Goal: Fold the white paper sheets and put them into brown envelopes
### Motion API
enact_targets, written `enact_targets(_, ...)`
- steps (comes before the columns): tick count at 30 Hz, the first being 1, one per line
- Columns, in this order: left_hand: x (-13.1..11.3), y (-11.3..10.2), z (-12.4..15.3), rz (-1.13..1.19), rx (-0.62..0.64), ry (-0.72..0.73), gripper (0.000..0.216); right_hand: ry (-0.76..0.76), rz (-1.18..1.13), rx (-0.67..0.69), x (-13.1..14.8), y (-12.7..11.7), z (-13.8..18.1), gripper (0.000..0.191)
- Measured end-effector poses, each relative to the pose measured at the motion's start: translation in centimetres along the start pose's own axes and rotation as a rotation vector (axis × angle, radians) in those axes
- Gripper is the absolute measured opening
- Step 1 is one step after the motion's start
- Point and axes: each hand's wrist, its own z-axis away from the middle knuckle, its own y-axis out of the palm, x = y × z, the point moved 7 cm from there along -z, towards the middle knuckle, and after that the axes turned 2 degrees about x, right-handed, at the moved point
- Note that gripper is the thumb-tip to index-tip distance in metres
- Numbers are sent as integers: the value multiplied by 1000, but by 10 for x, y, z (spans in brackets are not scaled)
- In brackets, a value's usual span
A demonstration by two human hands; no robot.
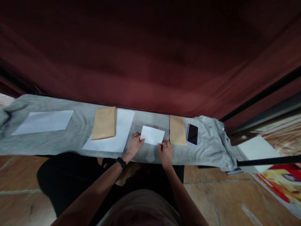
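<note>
A small folded white paper (152, 135) lies on the grey cloth (77, 138) that covers a narrow table. My left hand (134, 145) presses its fingertips on the paper's left edge. My right hand (166, 152) pinches the paper's lower right corner with curled fingers. A black watch sits on my left wrist.
Left of my hands a brown envelope (104, 123) lies on a white sheet (114, 133). Farther left is another white sheet (44, 121). To the right lie a second brown envelope (177, 130) and a dark phone (192, 134). A dark red curtain (150, 62) hangs behind.
</note>
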Motion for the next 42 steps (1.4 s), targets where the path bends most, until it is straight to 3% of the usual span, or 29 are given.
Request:
enact_targets(8, -2, -1, 3, -35, -10, -75, 11, -10, 47, -58, 2, -1, -3, 21)
enact_targets(15, -7, -6, 12, 11, -102, -58, 40, -17, 93, -27, 6, -2, -5, 18)
enact_targets(19, -30, 2, 20, -53, -159, 164, 45, -10, 84, -24, 6, -2, -6, 18)
enact_targets(23, -59, 31, 30, -65, -69, 454, 48, 13, 79, -13, 6, 0, -6, 18)
enact_targets(27, -68, 51, 32, -153, -23, 504, 51, 15, 73, -12, 5, 0, -5, 18)
enact_targets(33, -66, 53, 32, -247, -11, 531, 54, 57, -6, -26, 6, -2, -8, 27)
enact_targets(38, -67, 56, 33, -291, 17, 571, 59, -48, -209, 152, 35, 20, -18, 49)
enact_targets(42, -67, 59, 33, -303, 30, 587, 62, -98, -157, 304, 48, 38, -21, 58)
